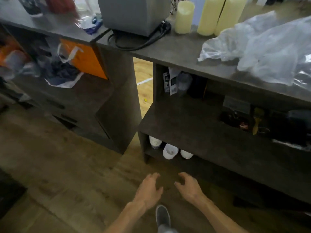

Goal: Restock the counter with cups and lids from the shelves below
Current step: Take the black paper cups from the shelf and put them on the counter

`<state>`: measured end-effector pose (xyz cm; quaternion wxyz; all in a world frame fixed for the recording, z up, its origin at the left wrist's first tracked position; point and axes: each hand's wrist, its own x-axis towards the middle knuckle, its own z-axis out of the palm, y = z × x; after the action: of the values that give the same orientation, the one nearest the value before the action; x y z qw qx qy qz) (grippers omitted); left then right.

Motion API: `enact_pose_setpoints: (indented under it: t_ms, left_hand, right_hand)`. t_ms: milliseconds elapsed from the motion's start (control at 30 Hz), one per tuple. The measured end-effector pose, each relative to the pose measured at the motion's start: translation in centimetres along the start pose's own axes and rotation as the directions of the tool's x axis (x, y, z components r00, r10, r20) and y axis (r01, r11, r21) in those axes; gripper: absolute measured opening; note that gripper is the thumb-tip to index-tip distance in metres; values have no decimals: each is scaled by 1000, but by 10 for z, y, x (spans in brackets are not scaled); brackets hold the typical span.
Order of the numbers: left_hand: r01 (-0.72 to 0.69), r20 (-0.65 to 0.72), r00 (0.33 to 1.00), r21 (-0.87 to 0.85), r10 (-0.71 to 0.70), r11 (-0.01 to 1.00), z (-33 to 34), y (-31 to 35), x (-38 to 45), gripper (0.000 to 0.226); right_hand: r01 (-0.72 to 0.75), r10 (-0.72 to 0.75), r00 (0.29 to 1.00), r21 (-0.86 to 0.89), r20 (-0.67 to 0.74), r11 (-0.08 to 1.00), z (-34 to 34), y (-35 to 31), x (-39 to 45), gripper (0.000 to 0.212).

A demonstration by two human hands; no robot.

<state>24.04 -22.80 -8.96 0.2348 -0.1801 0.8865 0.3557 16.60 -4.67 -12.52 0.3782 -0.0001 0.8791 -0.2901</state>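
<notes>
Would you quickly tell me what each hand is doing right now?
Left hand: open, fingers spread, holding nothing.
Right hand: open, fingers curled loosely, holding nothing.

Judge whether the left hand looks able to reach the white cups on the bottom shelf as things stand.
Probably yes: the left hand is empty, fingers spread, and bare floor lies between it and the white cups at the open shelf front.

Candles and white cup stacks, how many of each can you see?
Candles on the counter: 3
White cup stacks on the bottom shelf: 3
Total: 6
</notes>
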Motion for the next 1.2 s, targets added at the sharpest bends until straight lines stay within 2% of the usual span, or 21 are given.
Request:
enact_pose_setpoints:
  t_ms: [167, 300, 400, 500, 600, 667, 733, 800, 900, 967, 1033, 1100, 1200]
  left_hand:
    - [-121, 98, 988, 43, 116, 992, 23, -32, 55, 50]
    - [-176, 105, 980, 58, 169, 983, 57, -56, 105, 47]
    - [-184, 75, 980, -20, 185, 983, 96, -87, 171, 56]
    - [-190, 41, 980, -77, 193, 979, 131, -104, 231, 27]
    - [-267, -135, 957, -51, 258, 962, 166, -119, 276, 23]
    - [-350, -167, 926, -43, 338, 936, 184, -125, 294, 22]
    - [-424, -178, 894, -43, 411, 905, 198, -126, 306, 19]
    - [-493, -180, 865, -126, 469, 861, 213, -125, 315, 22]
    - [-529, -147, 848, -179, 509, 830, 231, -125, 325, 29]
    - [-573, -139, 820, -192, 556, 797, 243, -121, 334, 36]
    - [-570, -131, 821, -189, 555, 799, 257, -113, 344, 52]
    - [-539, -103, 842, -195, 530, 819, 265, -98, 354, 71]
    - [-519, -108, 855, -179, 508, 836, 270, -75, 374, 87]
  right_hand:
    - [-78, 99, 989, 183, -111, 980, 35, 22, 41, 50]
    - [-49, 106, 973, 265, -205, 963, 71, 33, 84, 47]
    - [19, 50, 971, 286, -233, 958, 101, 55, 141, 29]
    - [88, -18, 961, 243, -275, 966, 125, 83, 195, 19]
    - [119, -3, 914, 260, -406, 958, 139, 110, 243, 34]
    - [185, -15, 871, 301, -490, 936, 148, 122, 268, 40]
    - [248, -36, 842, 328, -538, 911, 156, 130, 288, 44]
    - [306, -61, 819, 345, -570, 887, 161, 136, 301, 43]
    - [355, -66, 769, 339, -636, 872, 163, 152, 311, 41]
    - [375, -18, 712, 359, -702, 855, 163, 167, 314, 33]
    - [349, 62, 689, 406, -722, 845, 155, 178, 315, 27]
    - [325, 118, 686, 448, -718, 833, 137, 183, 315, 37]
    - [305, 101, 722, 446, -685, 841, 102, 181, 317, 89]
